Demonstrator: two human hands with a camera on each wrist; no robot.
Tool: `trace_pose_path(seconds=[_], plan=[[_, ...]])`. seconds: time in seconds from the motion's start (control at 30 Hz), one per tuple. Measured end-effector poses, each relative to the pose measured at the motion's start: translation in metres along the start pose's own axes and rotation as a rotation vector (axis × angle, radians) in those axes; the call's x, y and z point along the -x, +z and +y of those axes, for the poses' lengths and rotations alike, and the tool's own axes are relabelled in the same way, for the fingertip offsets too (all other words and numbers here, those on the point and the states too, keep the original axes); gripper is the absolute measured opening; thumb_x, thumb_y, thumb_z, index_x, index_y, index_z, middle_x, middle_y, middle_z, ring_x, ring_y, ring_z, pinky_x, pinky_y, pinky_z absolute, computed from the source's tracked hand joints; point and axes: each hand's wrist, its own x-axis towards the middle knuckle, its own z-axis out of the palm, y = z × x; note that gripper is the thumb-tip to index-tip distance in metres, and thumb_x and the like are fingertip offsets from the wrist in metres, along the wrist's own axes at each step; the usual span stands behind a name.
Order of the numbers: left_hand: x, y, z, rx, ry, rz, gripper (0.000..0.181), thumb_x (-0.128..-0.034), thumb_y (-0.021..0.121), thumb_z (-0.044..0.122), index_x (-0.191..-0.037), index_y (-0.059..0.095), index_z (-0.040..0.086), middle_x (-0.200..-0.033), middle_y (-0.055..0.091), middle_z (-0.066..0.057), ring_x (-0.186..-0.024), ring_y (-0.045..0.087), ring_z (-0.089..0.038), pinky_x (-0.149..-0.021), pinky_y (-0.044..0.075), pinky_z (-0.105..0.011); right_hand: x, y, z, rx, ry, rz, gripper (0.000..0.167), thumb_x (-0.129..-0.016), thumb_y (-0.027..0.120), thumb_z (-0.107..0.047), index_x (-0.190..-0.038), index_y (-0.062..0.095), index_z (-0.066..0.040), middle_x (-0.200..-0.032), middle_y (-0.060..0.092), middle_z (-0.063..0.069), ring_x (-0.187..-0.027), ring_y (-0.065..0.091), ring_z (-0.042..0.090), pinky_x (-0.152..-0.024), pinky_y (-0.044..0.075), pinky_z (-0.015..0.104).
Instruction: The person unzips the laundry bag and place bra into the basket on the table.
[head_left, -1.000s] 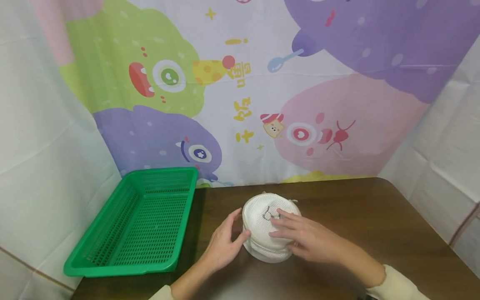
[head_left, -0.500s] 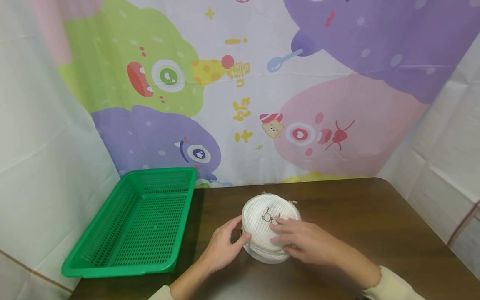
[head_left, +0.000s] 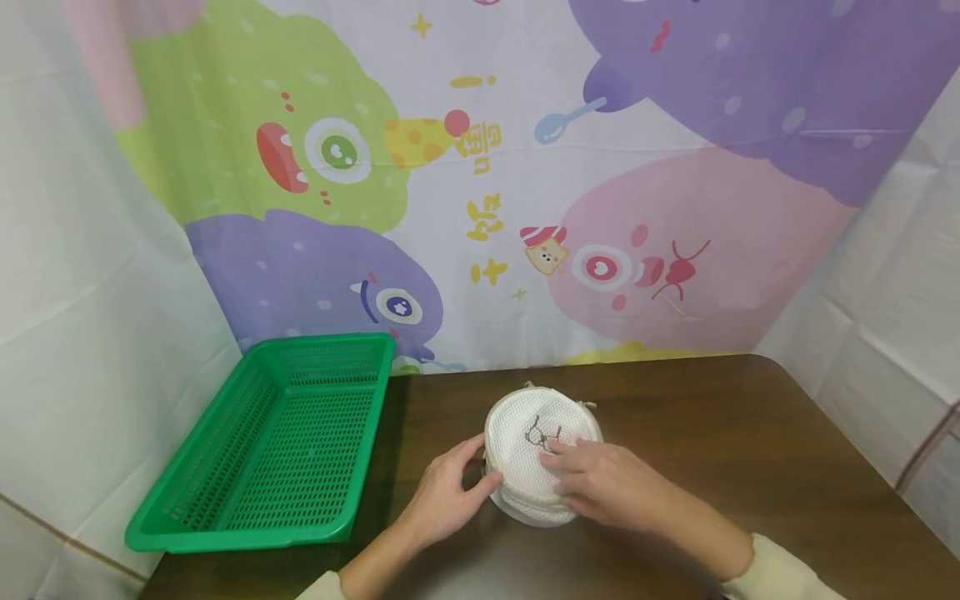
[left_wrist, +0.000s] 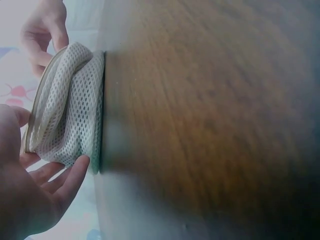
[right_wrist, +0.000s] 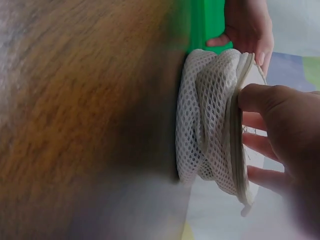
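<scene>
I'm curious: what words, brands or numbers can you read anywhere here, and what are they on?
"干饭": yellow characters, turned sideways, on the printed backdrop.
Third yellow character, also on the backdrop: too unclear to read for sure.
"!": ends that lettering on the backdrop.
White mesh bag: a dark line design, no letters I can make out.
Green basket: no text visible.

The curtain (head_left: 517, 179) reads “干饭…!” (third character unclear).
</scene>
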Motion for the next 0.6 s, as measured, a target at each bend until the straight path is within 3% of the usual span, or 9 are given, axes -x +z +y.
trace_pose_path(seconds=[0.43,0.6], plan=[[0.0025,0.0004,-0.0006,-0.012,0.004,-0.002,0.058,-0.1034,0.078,0.031,-0.155,0.065,0.007,-0.144,0.077,-0.015,-0.133,0.076,-0.037,-0.115,0.058,-0.063,-0.0004,0.0056,0.0002,-0.051,0.066,0.058,0.024,-0.079,0.091,-0.013,-0.087,0.071,-0.022,-0.128,0.087,-0.001,-0.121,0.084,0.022,-0.099,0.069,0.046],[0.0033,-0.0002,0.0006,-0.035,0.017,-0.009,0.059,-0.0991,0.080,0.026,-0.154,0.066,0.009,-0.144,0.078,-0.013,-0.131,0.077,-0.035,-0.114,0.058,-0.064,-0.0030,0.0003,0.0021,-0.129,0.104,0.119,0.023,-0.081,0.085,-0.009,-0.091,0.068,-0.020,-0.126,0.087,0.000,-0.108,0.085,0.015,-0.090,0.070,0.035]])
